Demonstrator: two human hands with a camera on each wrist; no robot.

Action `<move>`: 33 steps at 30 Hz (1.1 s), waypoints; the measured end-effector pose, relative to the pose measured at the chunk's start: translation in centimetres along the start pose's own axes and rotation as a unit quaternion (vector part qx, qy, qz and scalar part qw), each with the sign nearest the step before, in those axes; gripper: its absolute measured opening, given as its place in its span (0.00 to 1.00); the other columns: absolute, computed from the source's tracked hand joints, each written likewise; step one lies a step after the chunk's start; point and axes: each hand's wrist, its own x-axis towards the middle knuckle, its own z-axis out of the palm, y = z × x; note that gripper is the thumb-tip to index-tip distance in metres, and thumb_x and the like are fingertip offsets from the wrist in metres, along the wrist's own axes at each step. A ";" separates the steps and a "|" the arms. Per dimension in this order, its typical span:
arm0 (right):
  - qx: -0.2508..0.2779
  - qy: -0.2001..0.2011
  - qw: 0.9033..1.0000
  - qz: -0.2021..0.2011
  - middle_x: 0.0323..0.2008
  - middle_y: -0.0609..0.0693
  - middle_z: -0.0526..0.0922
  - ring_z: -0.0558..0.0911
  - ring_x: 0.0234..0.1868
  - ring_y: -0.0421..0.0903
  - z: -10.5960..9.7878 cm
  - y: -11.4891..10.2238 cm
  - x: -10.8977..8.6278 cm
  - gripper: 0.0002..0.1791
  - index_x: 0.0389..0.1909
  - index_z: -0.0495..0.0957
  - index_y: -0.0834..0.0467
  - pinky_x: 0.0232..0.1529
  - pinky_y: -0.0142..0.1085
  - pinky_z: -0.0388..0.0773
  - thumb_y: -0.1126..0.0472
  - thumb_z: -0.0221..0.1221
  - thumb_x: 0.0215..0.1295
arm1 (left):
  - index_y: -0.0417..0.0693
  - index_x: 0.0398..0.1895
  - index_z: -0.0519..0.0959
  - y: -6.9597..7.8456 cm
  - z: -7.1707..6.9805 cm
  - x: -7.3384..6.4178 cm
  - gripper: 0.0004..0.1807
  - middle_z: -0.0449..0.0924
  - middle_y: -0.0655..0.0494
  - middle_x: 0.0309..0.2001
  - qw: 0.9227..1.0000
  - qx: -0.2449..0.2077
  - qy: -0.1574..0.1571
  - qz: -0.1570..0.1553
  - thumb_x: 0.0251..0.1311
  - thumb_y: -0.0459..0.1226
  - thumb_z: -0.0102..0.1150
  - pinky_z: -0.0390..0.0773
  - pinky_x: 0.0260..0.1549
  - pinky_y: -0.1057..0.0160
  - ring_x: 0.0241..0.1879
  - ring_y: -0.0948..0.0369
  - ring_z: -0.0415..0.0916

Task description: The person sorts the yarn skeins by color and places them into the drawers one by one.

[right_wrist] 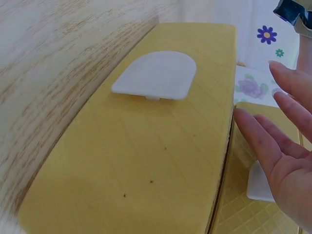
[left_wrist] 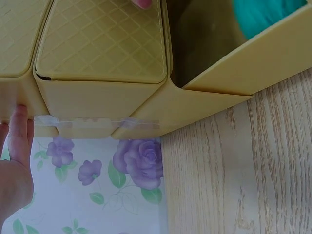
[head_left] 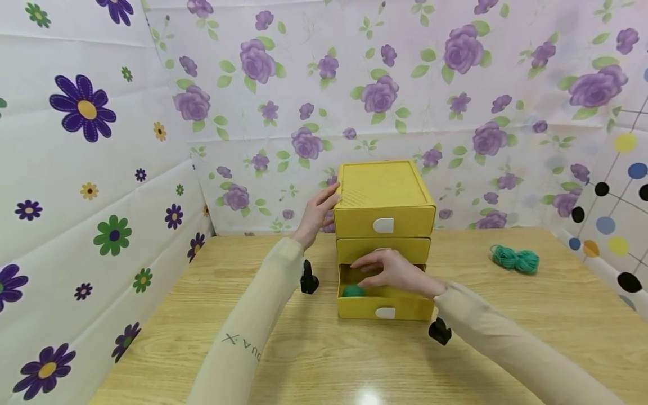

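A yellow three-drawer cabinet (head_left: 385, 183) stands on the table, its bottom drawer (head_left: 354, 309) pulled out. Inside that drawer, at the front left, lies a ball of green yarn (head_left: 352, 291), also visible as teal yarn (left_wrist: 268, 14) in the left wrist view. My left hand (head_left: 318, 211) touches the cabinet's left side near the top with extended fingers. Over the open drawer hovers my right hand (head_left: 397, 273), fingers loosely bent and holding nothing, the thumb just above the yarn. In the right wrist view, the right hand (right_wrist: 292, 170) is beside the drawer front with its white tab handle (right_wrist: 156, 75).
A tied skein of green yarn (head_left: 515, 259) lies on the wooden table (head_left: 314, 360), right of the cabinet. Flowered cloth (head_left: 283, 107) hangs behind and on the left. Small black devices (head_left: 439, 331) sit under both wrists.
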 end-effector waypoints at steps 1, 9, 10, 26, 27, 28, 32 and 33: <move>0.002 0.001 1.000 0.000 0.46 0.57 0.77 0.77 0.44 0.54 0.0 0.0 0.0 0.22 0.46 0.79 0.64 0.42 0.42 0.74 0.60 0.67 0.51 | 0.61 0.64 0.66 0.0 0.0 0.0 0.25 0.59 0.62 0.63 1.000 -0.001 0.000 0.000 0.63 0.47 0.50 0.68 0.47 0.51 0.54 0.60 0.65; -0.006 0.002 1.000 -0.004 0.42 0.54 0.78 0.78 0.42 0.51 -0.6 -0.4 -0.5 0.19 0.45 0.80 0.61 0.40 0.39 0.75 0.60 0.67 0.51 | 0.61 0.64 0.65 -0.1 -0.1 0.3 0.25 0.59 0.63 0.64 1.000 -0.002 -0.002 0.001 0.63 0.47 0.50 0.68 0.47 0.51 0.55 0.60 0.64; -0.003 0.001 1.000 -0.006 0.41 0.54 0.78 0.79 0.41 0.51 -0.7 -0.5 -0.7 0.19 0.45 0.80 0.61 0.40 0.38 0.75 0.61 0.66 0.51 | 0.61 0.64 0.65 -0.1 -0.1 0.3 0.25 0.59 0.62 0.63 1.000 -0.003 -0.003 0.002 0.63 0.47 0.51 0.68 0.47 0.51 0.55 0.59 0.64; 0.138 0.004 0.990 0.011 0.42 0.63 0.78 0.77 0.42 0.61 -4.0 -1.0 -5.3 0.18 0.47 0.77 0.69 0.38 0.40 0.76 0.67 0.63 0.54 | 0.59 0.65 0.65 -0.3 0.0 -0.1 0.26 0.58 0.61 0.64 1.000 -0.004 0.001 -0.002 0.63 0.48 0.51 0.69 0.47 0.52 0.55 0.60 0.64; 0.135 0.006 0.991 0.013 0.42 0.61 0.79 0.78 0.42 0.59 -4.3 -0.9 -5.7 0.18 0.47 0.77 0.68 0.37 0.40 0.76 0.67 0.63 0.54 | 0.59 0.65 0.65 -0.3 0.0 -0.1 0.26 0.58 0.61 0.64 1.000 -0.003 0.001 -0.001 0.62 0.48 0.51 0.69 0.47 0.52 0.55 0.60 0.64; 0.131 0.009 0.991 0.015 0.42 0.59 0.80 0.78 0.42 0.57 -4.6 -0.9 -6.0 0.17 0.47 0.77 0.67 0.37 0.40 0.76 0.66 0.63 0.55 | 0.59 0.65 0.65 -0.3 0.0 -0.1 0.26 0.58 0.61 0.64 1.000 -0.002 0.001 0.000 0.62 0.48 0.51 0.68 0.47 0.52 0.55 0.60 0.64; 0.112 0.020 0.993 0.009 0.41 0.56 0.81 0.80 0.40 0.50 -5.7 -0.6 -7.3 0.16 0.46 0.78 0.67 0.35 0.41 0.76 0.66 0.61 0.57 | 0.59 0.65 0.64 -0.2 0.1 0.0 0.26 0.58 0.61 0.64 1.000 -0.001 -0.001 0.002 0.63 0.48 0.50 0.68 0.47 0.52 0.55 0.60 0.64; 0.111 0.025 0.993 0.008 0.41 0.57 0.80 0.80 0.40 0.50 -6.0 -0.5 -7.7 0.15 0.46 0.78 0.67 0.35 0.42 0.76 0.66 0.61 0.57 | 0.60 0.65 0.64 -0.1 0.1 0.0 0.26 0.58 0.61 0.64 1.000 -0.001 -0.001 0.003 0.63 0.48 0.50 0.68 0.47 0.52 0.55 0.60 0.64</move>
